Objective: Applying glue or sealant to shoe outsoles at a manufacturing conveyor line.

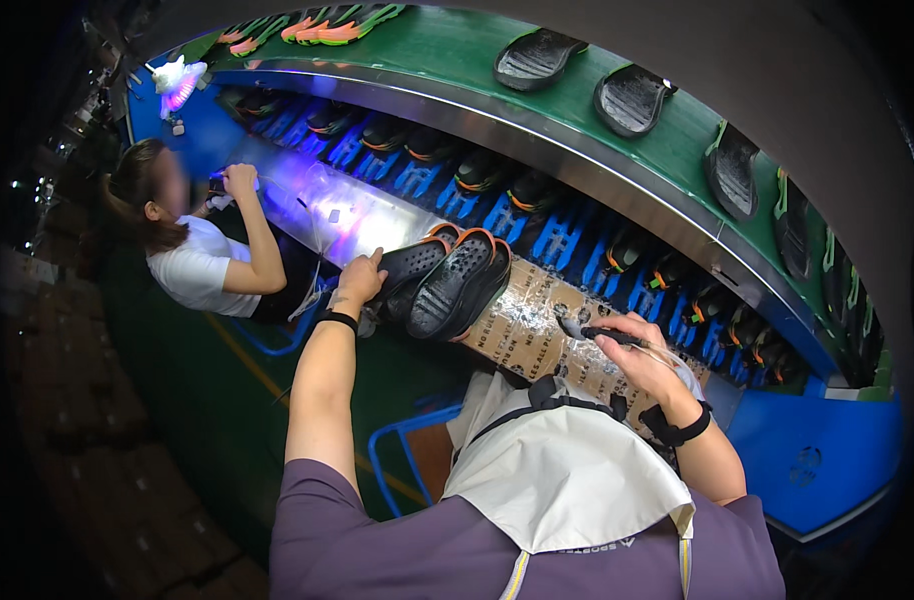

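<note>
My left hand (361, 280) is at the left end of a group of black clogs with orange edging, its index finger stretched out against the leftmost clog (407, 268). Its lower fingers are partly hidden, and I see no firm grip. Right beside that one stands another black perforated clog (455, 280), with a further dark shoe side (495, 275) pressed against it. In my right hand (637, 352) is a slim black-handled brush (617, 335), its pale tip pointing left above the taped cardboard cover (517, 318). A thin, light tube or cord runs near this hand.
Beyond the bench, dark shoes sit on blue racks (557, 240) along a line. Above it, a green conveyor (427, 45) carries black soles (632, 100) and orange-green pieces (347, 25). At left a co-worker (212, 240) works by a shiny metal plate (362, 215). A blue-framed stool (412, 445) stands below.
</note>
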